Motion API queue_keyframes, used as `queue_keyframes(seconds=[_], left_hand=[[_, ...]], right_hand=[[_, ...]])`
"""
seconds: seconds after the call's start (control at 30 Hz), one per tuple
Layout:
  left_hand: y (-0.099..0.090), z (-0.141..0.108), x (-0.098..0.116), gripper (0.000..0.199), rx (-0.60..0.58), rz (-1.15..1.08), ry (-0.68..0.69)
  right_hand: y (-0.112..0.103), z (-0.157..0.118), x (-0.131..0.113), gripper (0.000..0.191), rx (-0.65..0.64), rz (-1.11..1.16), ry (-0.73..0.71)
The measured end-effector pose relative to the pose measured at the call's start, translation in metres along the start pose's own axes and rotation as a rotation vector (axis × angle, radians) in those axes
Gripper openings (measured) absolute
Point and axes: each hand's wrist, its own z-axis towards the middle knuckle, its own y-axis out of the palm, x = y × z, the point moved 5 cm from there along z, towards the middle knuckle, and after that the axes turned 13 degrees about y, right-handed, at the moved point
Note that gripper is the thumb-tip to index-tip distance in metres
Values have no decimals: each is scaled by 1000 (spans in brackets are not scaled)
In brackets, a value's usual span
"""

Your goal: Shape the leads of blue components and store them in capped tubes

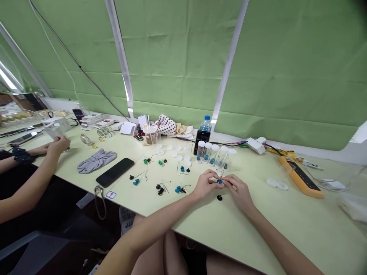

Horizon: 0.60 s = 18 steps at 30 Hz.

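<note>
My left hand (207, 184) pinches a small blue plastic part (219, 181) between thumb and fingertips. From the other side, the closed fingertips of my right hand (237, 191) meet at the same part, where a thin metal rod (221, 175) sticks up. Just below my fingers, a black disc-shaped part (219, 198) lies on the table. To the left are loose groups of blue parts (178, 189), green parts (160, 162), black pieces (161, 191) and thin metal rods. Several clear tubes (212, 156) with white caps stand behind my hands, small parts inside them.
A phone showing a timer (201, 139) leans by a water bottle (205, 124). White caps (277, 184) and an orange power strip (301, 177) lie right. A dark phone (115, 172) and grey cloth (97, 160) lie left, near another person's hand (59, 144).
</note>
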Motion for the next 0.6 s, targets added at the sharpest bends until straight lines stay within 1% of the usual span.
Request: queue_keyframes(seconds=[0.1, 0.23, 0.33, 0.4, 0.5, 0.6], left_hand=[[1, 0, 3, 27, -11, 58, 39], [2, 0, 5, 24, -18, 62, 76], [3, 0, 2, 23, -23, 28, 39], [3, 0, -1, 21, -15, 27, -10], [3, -1, -5, 20, -3, 44, -62], [2, -2, -7, 20, -1, 61, -79]], right_hand=[[-3, 0, -1, 28, 28, 8, -10], [-2, 1, 0, 26, -34, 89, 32], [-2, 3, 7, 27, -42, 141, 121], [-1, 3, 10, 27, -41, 138, 150], [1, 1, 8, 26, -41, 111, 116], [4, 0, 6, 27, -37, 105, 104]])
